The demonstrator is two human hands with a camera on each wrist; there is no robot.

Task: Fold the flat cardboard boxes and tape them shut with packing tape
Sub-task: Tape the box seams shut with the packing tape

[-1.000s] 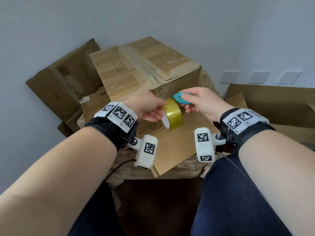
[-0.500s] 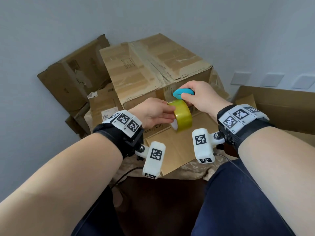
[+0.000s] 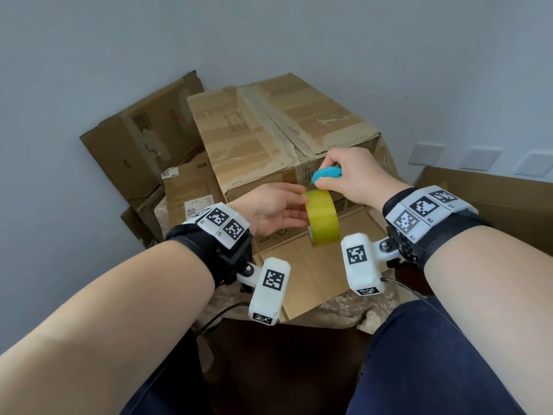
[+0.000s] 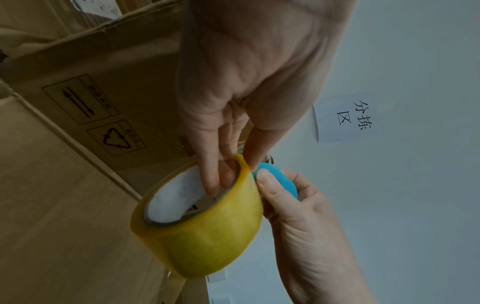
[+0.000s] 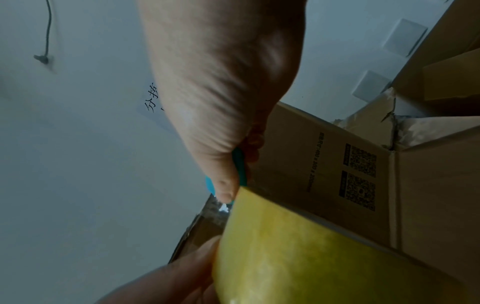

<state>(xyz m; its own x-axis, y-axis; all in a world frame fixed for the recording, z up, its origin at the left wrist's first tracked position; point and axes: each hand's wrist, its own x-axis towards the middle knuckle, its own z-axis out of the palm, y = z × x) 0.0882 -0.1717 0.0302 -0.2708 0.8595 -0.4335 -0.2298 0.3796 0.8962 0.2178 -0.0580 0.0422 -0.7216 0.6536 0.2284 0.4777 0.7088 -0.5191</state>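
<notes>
Tape roll (image 4: 207,236) | left hand (image 4: 246,82) fingers clamped through core, seen only by left wrist | right hand (image 3: 356,178) grips blue cutter (image 3: 326,175)

The left hand (image 3: 273,211) grips a yellow roll of packing tape (image 3: 323,218); the right hand (image 3: 348,175) holds a small blue plastic cutter (image 3: 326,174) at its top, before a brown cardboard box (image 3: 269,136).

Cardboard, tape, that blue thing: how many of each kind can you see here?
Assembled cardboard box: 1
Flattened boxes left of it: at least 2
Opened box at right: 1
Yellow tape roll, held by the left hand: 1
Blue cutter, in the right hand: 1
Total: at least 6
</notes>
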